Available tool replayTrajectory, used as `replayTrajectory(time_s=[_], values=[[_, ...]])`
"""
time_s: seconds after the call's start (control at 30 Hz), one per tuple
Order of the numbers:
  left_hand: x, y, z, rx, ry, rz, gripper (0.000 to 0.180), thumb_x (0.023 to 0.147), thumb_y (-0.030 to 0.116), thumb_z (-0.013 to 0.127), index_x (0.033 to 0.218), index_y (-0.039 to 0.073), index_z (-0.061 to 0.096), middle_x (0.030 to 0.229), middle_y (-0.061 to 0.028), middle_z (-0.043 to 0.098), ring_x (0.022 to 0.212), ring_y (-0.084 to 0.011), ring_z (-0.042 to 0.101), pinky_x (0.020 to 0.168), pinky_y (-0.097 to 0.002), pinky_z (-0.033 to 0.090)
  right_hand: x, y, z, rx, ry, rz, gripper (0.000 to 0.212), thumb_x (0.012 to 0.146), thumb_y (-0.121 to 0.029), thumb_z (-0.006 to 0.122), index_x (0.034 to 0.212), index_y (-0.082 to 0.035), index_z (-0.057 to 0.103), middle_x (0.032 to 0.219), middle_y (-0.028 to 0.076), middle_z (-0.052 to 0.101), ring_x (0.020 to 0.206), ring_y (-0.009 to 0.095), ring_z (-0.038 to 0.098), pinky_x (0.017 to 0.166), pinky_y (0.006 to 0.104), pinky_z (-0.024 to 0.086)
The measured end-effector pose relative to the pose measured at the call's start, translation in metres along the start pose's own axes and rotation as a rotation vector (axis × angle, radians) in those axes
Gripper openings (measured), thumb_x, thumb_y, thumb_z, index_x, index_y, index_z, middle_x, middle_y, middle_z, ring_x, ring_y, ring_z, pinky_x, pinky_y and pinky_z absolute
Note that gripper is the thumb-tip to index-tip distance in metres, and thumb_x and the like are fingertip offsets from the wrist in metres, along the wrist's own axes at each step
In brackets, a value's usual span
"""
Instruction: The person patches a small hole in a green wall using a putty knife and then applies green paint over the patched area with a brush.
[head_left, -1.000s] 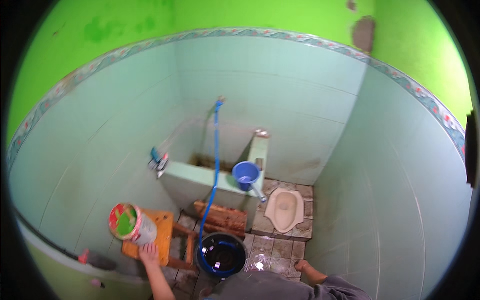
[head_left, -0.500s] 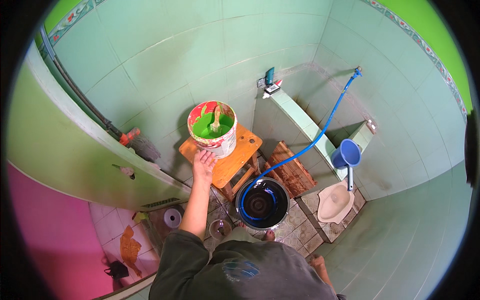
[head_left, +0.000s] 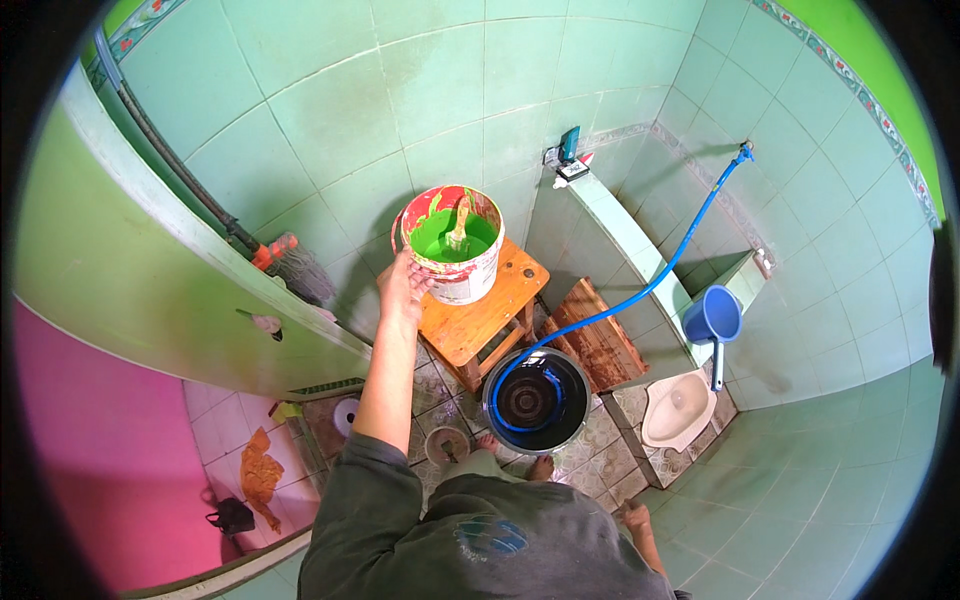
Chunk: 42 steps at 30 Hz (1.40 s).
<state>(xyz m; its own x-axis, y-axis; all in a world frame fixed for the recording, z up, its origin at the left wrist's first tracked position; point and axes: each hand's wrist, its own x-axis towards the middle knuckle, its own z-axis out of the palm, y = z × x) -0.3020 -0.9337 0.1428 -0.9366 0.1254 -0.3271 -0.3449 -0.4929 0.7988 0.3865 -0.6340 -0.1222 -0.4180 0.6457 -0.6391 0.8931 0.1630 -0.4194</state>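
My left hand [head_left: 407,284] is at the near left side of a paint bucket [head_left: 470,285], its fingers closed on the bucket's raised handle [head_left: 395,232]. Bright green paint [head_left: 432,240] fills the lower part of the bucket, whose red inner wall is smeared with green. Inside, a paintbrush [head_left: 459,222] leans with its light handle up. The bucket stands upright on a wooden stool [head_left: 455,335]. Down by my right side hangs my right hand [head_left: 637,517], far from the bucket; its fingers are too small and partly hidden to read.
A black basin [head_left: 570,430] with a blue hose [head_left: 640,292] running into it stands before my feet. Right of it are a wooden board [head_left: 597,340], a low tiled wall [head_left: 600,205], a blue dipper [head_left: 712,315] and a squat toilet [head_left: 680,412]. A mop [head_left: 300,272] leans left.
My left hand has gone from open beside the bucket to closed on its handle, which now stands up at the left rim. The view has shifted slightly.
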Motion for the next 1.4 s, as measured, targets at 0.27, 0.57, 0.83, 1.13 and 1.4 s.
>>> replayTrajectory(time_s=[0.27, 0.57, 0.83, 1.13, 1.4], values=[[0.016, -0.002, -0.004, 0.068, 0.086, -0.056, 0.033, 0.076, 0.034, 0.068, 0.101, 0.013, 0.060, 0.101, -0.0014, 0.058, 0.099, -0.0184, 0.054, 0.088, -0.0428, 0.042, -0.026, 0.005, 0.020, 0.110, -0.014, 0.075, 0.035, 0.091, -0.025, 0.057, 0.114, 0.001, 0.064, 0.097, 0.021, 0.071, 0.087, 0.032, 0.070, 0.076, 0.0377, 0.054], [0.027, 0.012, -0.014, 0.082, -0.056, -0.145, 0.047, 0.087, 0.037, 0.059, 0.123, 0.008, 0.048, 0.129, -0.0115, 0.043, 0.124, -0.0387, 0.041, 0.101, -0.0640, 0.036, -0.045, 0.013, 0.035, -0.030, 0.083, 0.099, 0.039, 0.090, -0.026, 0.055, 0.115, 0.004, 0.063, 0.093, 0.017, 0.071, 0.081, 0.025, 0.072, 0.073, 0.0354, 0.055], [0.019, 0.026, 0.016, 0.222, -0.124, -0.033, 0.061, 0.096, 0.037, 0.043, 0.151, 0.014, 0.030, 0.146, -0.0221, 0.034, 0.130, -0.0402, 0.039, 0.099, -0.0579, 0.044, -0.077, -0.022, 0.040, 0.011, 0.105, 0.181, 0.041, 0.091, -0.026, 0.053, 0.119, 0.002, 0.062, 0.099, 0.020, 0.071, 0.089, 0.028, 0.071, 0.084, 0.0375, 0.053], [-0.009, 0.048, 0.034, 0.258, -0.475, 0.000, 0.045, 0.101, 0.032, 0.045, 0.138, 0.008, 0.045, 0.137, -0.0179, 0.044, 0.127, -0.0333, 0.048, 0.099, -0.0532, 0.047, -0.107, -0.036, 0.037, -0.001, 0.115, 0.239, 0.042, 0.090, -0.032, 0.052, 0.120, -0.005, 0.064, 0.119, 0.022, 0.063, 0.114, 0.037, 0.060, 0.101, 0.0396, 0.046], [-0.141, 0.047, 0.152, 0.319, -0.659, -0.070, 0.022, 0.099, 0.028, 0.050, 0.083, 0.013, 0.052, 0.096, -0.0044, 0.061, 0.102, -0.0246, 0.060, 0.092, -0.0482, 0.049, -0.086, -0.086, -0.112, 0.375, 0.591, -0.103, 0.034, 0.097, -0.017, 0.059, 0.126, 0.000, 0.059, 0.111, 0.014, 0.069, 0.101, 0.021, 0.065, 0.091, 0.0310, 0.050]])
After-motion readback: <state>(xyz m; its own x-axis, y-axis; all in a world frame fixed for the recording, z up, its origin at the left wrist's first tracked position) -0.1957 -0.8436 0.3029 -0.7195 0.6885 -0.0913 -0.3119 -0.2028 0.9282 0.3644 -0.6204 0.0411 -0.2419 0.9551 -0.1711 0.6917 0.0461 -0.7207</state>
